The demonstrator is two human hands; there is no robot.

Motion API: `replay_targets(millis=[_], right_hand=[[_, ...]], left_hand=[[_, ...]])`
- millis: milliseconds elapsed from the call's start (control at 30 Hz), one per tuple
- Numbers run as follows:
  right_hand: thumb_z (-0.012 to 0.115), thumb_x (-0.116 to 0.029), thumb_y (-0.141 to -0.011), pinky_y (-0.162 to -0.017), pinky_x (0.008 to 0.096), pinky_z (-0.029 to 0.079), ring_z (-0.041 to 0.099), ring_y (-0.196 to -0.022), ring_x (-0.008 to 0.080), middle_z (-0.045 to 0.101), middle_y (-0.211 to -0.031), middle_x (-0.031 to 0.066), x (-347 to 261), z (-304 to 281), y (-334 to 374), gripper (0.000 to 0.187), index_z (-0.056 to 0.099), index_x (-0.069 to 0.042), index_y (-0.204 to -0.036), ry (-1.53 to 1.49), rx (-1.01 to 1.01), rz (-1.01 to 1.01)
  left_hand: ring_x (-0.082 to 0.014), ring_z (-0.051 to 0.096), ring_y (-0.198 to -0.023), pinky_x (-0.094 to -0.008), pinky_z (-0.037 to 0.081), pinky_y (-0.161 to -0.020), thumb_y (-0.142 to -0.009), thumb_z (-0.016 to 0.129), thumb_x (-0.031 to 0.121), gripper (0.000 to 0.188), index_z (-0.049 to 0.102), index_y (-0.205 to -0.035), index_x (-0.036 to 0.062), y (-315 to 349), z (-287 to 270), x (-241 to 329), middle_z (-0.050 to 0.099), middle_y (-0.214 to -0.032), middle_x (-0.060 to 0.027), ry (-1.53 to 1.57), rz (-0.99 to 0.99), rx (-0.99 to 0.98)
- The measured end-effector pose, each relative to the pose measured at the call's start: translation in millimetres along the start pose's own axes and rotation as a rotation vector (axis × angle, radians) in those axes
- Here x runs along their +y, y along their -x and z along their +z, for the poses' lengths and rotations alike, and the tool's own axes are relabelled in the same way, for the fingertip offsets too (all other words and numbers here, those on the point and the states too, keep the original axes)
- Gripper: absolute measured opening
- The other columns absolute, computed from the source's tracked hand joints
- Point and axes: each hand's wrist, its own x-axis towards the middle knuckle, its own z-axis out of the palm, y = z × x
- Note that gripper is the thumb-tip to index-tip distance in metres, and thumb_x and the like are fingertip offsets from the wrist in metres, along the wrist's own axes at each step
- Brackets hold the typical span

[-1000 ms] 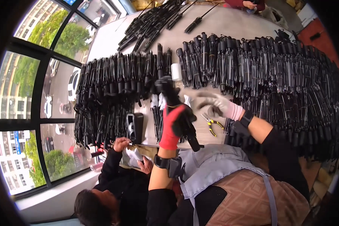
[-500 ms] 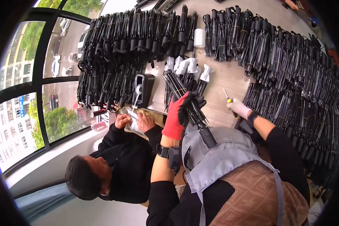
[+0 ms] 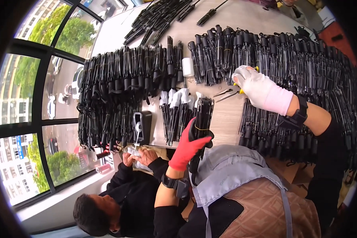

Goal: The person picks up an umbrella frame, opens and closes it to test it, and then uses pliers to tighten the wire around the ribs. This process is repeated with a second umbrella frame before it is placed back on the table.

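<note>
My left hand (image 3: 192, 143), in a red and black glove, is closed around a black folded umbrella frame (image 3: 204, 113) with a thin yellowish band around its ribs. It is held upright in front of the grey apron (image 3: 234, 158). My right hand (image 3: 258, 85), in a white and pink glove, reaches over the table with curled fingers. Yellow handle parts (image 3: 242, 91) show at its fingers, and it appears to grip a yellow-handled tool. Beside it on the table lies a slim, pointed metal tool (image 3: 227, 96). White-wrapped umbrella frames (image 3: 179, 115) lie left of my left hand.
Dense rows of black umbrella frames (image 3: 119, 71) cover the table's left, with more rows (image 3: 289, 59) at right. A white roll (image 3: 188, 67) stands between them. A black holder (image 3: 142, 127) is near a seated co-worker (image 3: 135, 190), whose hands work on something white. Windows (image 3: 39, 91) border the left.
My right hand has moved forward and up to the tools near the far rows. My left hand has turned the umbrella frame more upright. The view has tilted toward the table's far side.
</note>
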Motion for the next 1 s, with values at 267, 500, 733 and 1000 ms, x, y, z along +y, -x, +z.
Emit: replay_targets(millis=[267, 500, 733, 1000], right_hand=[[0.057, -0.011, -0.082, -0.085, 0.04, 0.05, 0.054, -0.11, 0.0315, 0.051, -0.11, 0.013, 1, -6, -9, 0.025, 0.055, -0.001, -0.105, 0.288, -0.089, -0.091], [0.055, -0.019, -0.083, -0.074, 0.0351, 0.05, 0.057, -0.098, 0.0268, 0.055, -0.096, 0.0088, 1, 11, -18, 0.016, 0.058, -0.007, -0.093, 0.498, -0.175, -0.039], [0.058, -0.014, -0.078, -0.073, 0.034, 0.051, 0.058, -0.091, 0.0243, 0.056, -0.086, 0.0079, -4, 25, -39, 0.014, 0.058, -0.006, -0.089, 0.402, -0.143, -0.021], [0.061, -0.008, -0.075, -0.069, 0.0335, 0.054, 0.058, -0.086, 0.0254, 0.055, -0.084, 0.0075, 31, 20, -54, 0.016, 0.058, -0.002, -0.089, 0.209, -0.063, -0.363]], left_hand=[[-0.0084, 0.056, -0.067, -0.0229, 0.043, -0.058, -0.082, 0.069, 0.0, 0.061, 0.039, -0.135, 0.0025, -6, 11, -3, 0.06, -0.081, -0.0012, -0.015, -0.061, -0.028], [-0.0083, 0.054, -0.065, -0.023, 0.042, -0.056, -0.084, 0.066, -0.001, 0.06, 0.038, -0.137, 0.0039, -12, 18, 0, 0.058, -0.08, -0.0008, -0.05, -0.086, -0.027], [-0.0144, 0.06, -0.064, -0.0268, 0.047, -0.059, -0.081, 0.065, -0.003, 0.054, 0.045, -0.13, 0.0041, -19, 17, -21, 0.061, -0.081, -0.0063, -0.031, -0.045, 0.143], [-0.0068, 0.054, -0.07, -0.0225, 0.044, -0.062, -0.081, 0.068, -0.001, 0.051, 0.049, -0.128, 0.0058, -23, 3, -20, 0.058, -0.083, 0.0011, 0.054, -0.129, 0.012]])
